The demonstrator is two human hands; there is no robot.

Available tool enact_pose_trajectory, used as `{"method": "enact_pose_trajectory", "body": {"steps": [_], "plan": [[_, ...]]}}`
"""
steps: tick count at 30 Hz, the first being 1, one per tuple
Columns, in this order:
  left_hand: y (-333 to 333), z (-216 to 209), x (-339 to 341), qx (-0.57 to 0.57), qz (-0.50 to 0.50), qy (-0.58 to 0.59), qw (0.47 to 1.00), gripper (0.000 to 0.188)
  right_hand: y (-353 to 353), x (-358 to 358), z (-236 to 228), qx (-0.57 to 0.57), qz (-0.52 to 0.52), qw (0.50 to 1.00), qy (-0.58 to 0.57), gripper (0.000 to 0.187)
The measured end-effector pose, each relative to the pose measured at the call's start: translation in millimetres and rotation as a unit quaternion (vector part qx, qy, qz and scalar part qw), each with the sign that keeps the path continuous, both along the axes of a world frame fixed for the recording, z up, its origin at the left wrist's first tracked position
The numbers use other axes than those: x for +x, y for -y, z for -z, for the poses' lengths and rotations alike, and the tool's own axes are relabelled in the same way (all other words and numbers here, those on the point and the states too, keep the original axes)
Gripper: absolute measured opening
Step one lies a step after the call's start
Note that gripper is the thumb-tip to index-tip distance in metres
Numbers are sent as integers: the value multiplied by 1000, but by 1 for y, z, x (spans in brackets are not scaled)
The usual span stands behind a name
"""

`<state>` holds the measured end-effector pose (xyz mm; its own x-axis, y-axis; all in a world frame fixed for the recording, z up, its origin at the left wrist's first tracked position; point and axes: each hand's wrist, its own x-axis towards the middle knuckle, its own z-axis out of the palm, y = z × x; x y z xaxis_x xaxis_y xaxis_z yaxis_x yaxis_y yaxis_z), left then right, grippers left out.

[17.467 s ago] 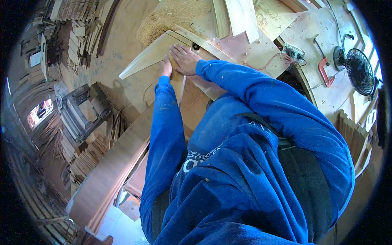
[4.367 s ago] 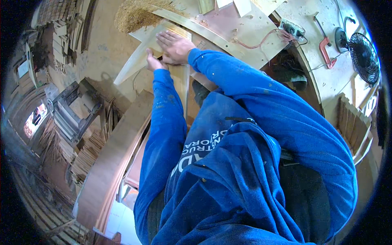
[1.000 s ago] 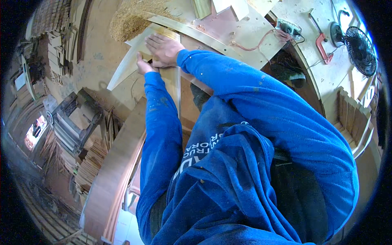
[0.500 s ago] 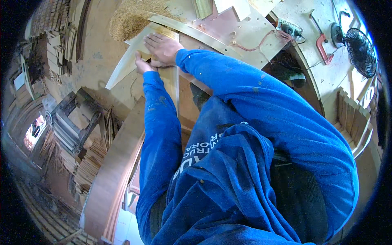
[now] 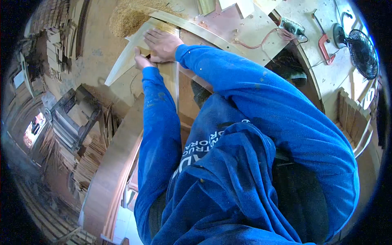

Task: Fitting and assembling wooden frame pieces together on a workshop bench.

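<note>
Our right hand (image 5: 162, 44) lies flat, fingers spread, pressing down on a pale wooden board (image 5: 122, 63) that slants across the surface (image 5: 241, 30). Our left hand (image 5: 141, 62) sits just below and beside it, at the board's near edge; its grip is curled against the wood, though we cannot tell whether it pinches the edge or only steadies it. A heap of sawdust (image 5: 126, 18) lies just beyond the right fingertips. Far off to the right of both hands stand a red clamp (image 5: 323, 43) and a black fan (image 5: 361, 53). To do this well, we judge that both palms should bear down evenly, keeping the board flat and square, fingers clear of whatever edge is being worked.
</note>
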<state>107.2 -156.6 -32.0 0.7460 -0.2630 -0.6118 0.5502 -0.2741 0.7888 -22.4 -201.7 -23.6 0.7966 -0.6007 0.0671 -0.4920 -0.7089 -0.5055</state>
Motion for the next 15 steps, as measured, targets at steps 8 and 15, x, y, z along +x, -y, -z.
{"method": "enact_pose_trajectory", "body": {"steps": [8, 15], "plan": [[3, 3, 3, -7, -16, 0, 1000, 42, 2, 2, 8, -17, 8, 1000, 12, 79], [3, 7, 6, -15, -28, 9, 999, 39, 1, 6, 12, -9, 14, 1000, 24, 80]]}}
